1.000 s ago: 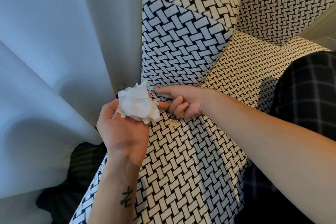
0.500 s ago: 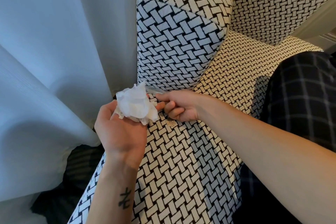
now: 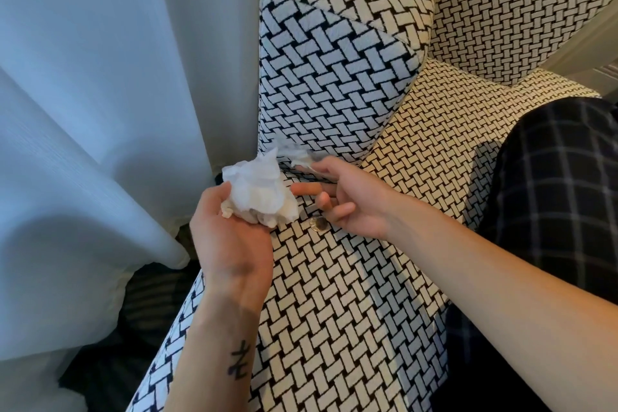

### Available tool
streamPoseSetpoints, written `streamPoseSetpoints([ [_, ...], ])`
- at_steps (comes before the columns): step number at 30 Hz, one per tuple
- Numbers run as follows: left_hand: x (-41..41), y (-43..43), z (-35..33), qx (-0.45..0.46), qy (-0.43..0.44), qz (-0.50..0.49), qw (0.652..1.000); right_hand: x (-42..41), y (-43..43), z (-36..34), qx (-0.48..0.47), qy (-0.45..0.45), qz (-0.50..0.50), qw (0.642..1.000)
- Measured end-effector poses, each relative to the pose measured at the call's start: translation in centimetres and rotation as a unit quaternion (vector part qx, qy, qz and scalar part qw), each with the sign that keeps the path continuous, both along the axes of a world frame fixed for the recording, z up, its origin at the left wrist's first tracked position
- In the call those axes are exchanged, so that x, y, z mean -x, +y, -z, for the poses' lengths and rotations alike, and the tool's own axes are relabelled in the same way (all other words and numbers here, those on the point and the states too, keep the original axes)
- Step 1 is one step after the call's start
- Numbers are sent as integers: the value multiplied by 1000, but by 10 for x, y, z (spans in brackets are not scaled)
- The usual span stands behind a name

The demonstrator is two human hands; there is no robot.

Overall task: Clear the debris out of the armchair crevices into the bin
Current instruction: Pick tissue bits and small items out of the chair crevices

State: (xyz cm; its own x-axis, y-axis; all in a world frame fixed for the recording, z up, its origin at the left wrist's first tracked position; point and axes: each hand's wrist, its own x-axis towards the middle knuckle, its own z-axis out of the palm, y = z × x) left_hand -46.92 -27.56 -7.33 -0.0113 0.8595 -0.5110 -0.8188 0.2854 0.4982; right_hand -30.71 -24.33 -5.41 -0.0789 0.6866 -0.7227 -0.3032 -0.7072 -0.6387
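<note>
My left hand [image 3: 230, 237] is palm up beside the armchair [image 3: 337, 304], its fingers curled under a crumpled white tissue [image 3: 259, 192]. Just right of it, my right hand [image 3: 351, 197] pinches a thin clear wrapper [image 3: 301, 162] between thumb and forefinger. The wrapper's free end hangs at the crevice where the upright patterned cushion [image 3: 334, 70] meets the arm. A small round coin [image 3: 318, 223] lies flat on the woven fabric directly under my right hand's fingers. No bin is in view.
A pale curtain [image 3: 100, 110] hangs close along the chair's left side, with dark floor [image 3: 110, 361] below it. A leg in dark plaid trousers [image 3: 551, 197] rests on the seat at the right.
My right hand's lower fingers have uncurled and the wrapper has come a little further out of the crevice. My left hand still holds the tissue in the same spot.
</note>
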Motion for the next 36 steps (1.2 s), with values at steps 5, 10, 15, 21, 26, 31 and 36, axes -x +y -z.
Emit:
streamPoseSetpoints([
  [5,-4,-1,-2,-6,45,29,999,-12,-10,-8,-48,-58,-47,996],
  [10,-3,-2,-1,11,86,30,996,-15,-20,-17,-174,-146,-93,969],
  [15,-7,-4,-10,-14,166,45,985,-7,-26,-26,-303,-259,-173,901],
  [21,-6,-4,-14,-1,167,45,985,0,-27,-17,-311,-319,-192,875],
  [26,-6,-4,-14,4,123,37,992,7,-28,-12,-338,-331,-193,860],
  [31,-6,-1,-17,-2,36,34,999,12,-25,-8,-352,-368,-205,836],
  [36,-4,-3,-12,-11,22,39,999,21,-25,-8,-399,-494,-291,715],
])
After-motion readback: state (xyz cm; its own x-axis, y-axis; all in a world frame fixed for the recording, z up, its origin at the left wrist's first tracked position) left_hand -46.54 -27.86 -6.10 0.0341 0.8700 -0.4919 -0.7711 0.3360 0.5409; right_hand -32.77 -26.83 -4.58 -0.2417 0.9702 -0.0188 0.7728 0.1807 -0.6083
